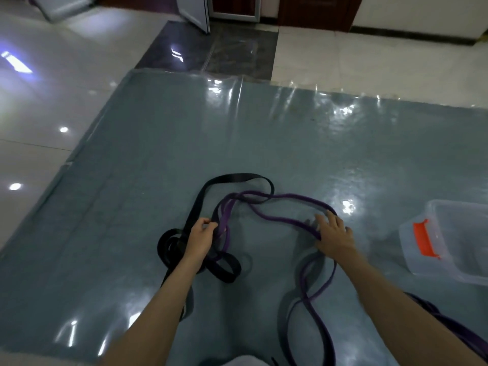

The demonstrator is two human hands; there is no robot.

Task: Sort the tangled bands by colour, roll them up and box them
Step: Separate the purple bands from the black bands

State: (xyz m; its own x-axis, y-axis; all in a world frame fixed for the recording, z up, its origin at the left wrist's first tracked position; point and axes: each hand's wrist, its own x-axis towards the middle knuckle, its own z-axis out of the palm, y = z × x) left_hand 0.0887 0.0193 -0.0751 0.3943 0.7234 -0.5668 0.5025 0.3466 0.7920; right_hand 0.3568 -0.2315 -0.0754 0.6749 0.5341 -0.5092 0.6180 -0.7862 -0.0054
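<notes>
A black band (200, 199) and a purple band (280, 219) lie tangled on a grey-blue mat (132, 180) covered with clear plastic. My left hand (202, 237) pinches the strands where purple and black cross, its fingers curled round them. My right hand (334, 233) rests with spread, straight fingers on a purple loop to the right. More black and purple band runs toward me between my arms (311, 313). A clear plastic box (449, 239) with an orange latch sits at the right, nothing visible inside.
Another heap of purple band (449, 328) lies at the lower right behind my right forearm. Shiny white floor tiles surround the mat, with a dark tile strip (206, 46) and doors at the far end.
</notes>
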